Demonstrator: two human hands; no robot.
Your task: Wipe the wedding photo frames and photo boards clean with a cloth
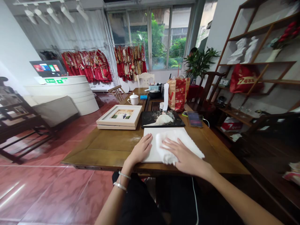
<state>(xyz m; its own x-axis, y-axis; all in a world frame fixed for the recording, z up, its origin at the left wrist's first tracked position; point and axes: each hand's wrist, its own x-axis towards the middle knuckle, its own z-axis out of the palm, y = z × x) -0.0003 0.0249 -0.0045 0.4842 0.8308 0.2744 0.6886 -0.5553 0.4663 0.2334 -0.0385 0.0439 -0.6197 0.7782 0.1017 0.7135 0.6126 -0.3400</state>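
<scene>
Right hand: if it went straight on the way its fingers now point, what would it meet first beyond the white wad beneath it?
Probably the left hand, which rests at the left edge of the white board. Depth is hard to judge, so the right hand might just clear it.

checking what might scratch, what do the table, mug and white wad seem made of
Table: probably wood, low sheen, brown with panel seams. Mug: likely glazed ceramic, smooth, shiny white. Wad: perhaps cloth, matte, with crumpled edges; blur leaves it open.
</scene>
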